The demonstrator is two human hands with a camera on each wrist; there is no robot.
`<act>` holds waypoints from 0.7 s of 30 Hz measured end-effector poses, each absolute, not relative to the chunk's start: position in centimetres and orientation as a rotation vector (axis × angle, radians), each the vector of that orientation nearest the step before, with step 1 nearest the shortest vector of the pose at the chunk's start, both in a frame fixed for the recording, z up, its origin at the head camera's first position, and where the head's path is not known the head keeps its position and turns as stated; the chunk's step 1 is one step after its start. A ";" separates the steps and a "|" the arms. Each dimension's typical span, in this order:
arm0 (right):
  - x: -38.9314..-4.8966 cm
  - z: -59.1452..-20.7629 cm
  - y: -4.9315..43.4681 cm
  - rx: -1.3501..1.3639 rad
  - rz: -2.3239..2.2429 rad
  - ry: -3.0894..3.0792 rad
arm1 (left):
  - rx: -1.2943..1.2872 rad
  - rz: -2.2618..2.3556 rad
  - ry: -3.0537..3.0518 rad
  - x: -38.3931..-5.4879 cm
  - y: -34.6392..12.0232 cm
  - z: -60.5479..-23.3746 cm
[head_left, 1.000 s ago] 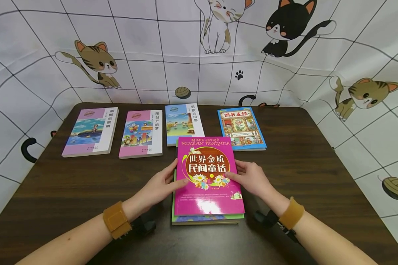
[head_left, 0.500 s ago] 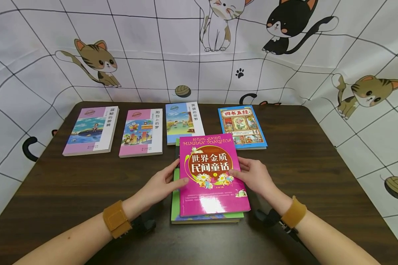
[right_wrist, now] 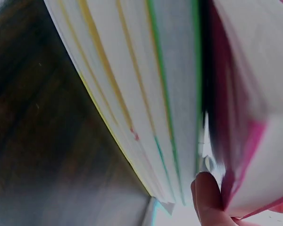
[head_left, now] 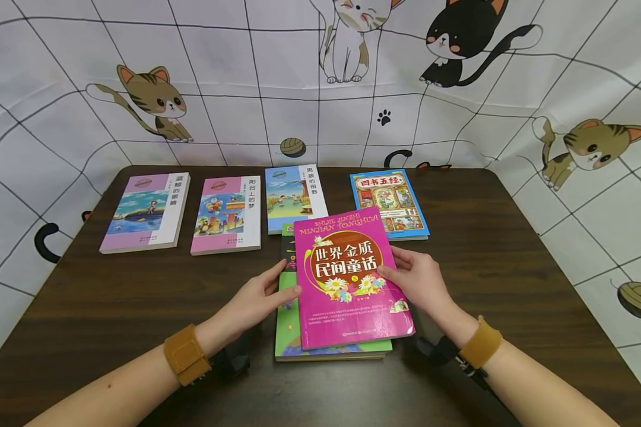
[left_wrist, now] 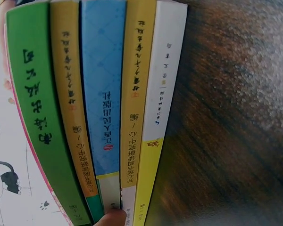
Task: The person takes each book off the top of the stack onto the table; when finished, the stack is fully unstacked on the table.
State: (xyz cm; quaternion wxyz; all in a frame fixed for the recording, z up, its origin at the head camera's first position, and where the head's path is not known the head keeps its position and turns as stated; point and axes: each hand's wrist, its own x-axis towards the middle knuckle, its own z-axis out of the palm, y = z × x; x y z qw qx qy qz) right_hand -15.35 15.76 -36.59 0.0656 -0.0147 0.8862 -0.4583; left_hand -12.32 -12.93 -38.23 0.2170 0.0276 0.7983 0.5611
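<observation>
A magenta book (head_left: 347, 317) with white title characters is tilted up over a stack of books, its right side raised. My right hand (head_left: 421, 280) pinches its right edge, thumb on the cover and fingers below. In the right wrist view, a gap parts the magenta book (right_wrist: 269, 160) from the stack's page edges (right_wrist: 132, 94). A green book (head_left: 286, 332) tops the stack. My left hand (head_left: 260, 299) rests along the stack's left side with extended fingers. In the left wrist view, a fingertip (left_wrist: 112, 218) touches the green, tan, blue and yellow-white spines (left_wrist: 104, 94) near their lower ends.
Along the back of the dark wooden table (head_left: 112, 308) lie two pink-and-white books, a left one (head_left: 144, 213) and a right one (head_left: 226, 216). Beside them are a blue-and-white book (head_left: 294, 198) and a blue comic-style book (head_left: 392, 198). A cat-print cloth (head_left: 224, 71) hangs behind.
The magenta book has shifted right with my right hand and turned counterclockwise, its right side lifting. More of the green book's left side shows. My left hand has stayed in place.
</observation>
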 end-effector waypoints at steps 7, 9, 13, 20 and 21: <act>-16.0 -35.2 17.3 -0.064 -1.420 2.696 | 0.056 1.584 2.186 -12.4 -12.6 -38.1; -16.2 -34.9 17.8 -0.044 -1.440 2.680 | 0.056 1.589 2.176 -12.4 -12.5 -38.0; -16.6 -34.2 18.7 0.009 -1.480 2.650 | 0.055 1.583 2.185 -12.4 -12.5 -37.9; -17.0 -32.6 20.6 0.057 -1.544 2.678 | 0.051 1.560 2.214 -12.3 -12.6 -38.0; -17.1 -32.4 21.0 0.069 -1.559 2.683 | 0.045 1.561 2.214 -12.3 -12.6 -38.0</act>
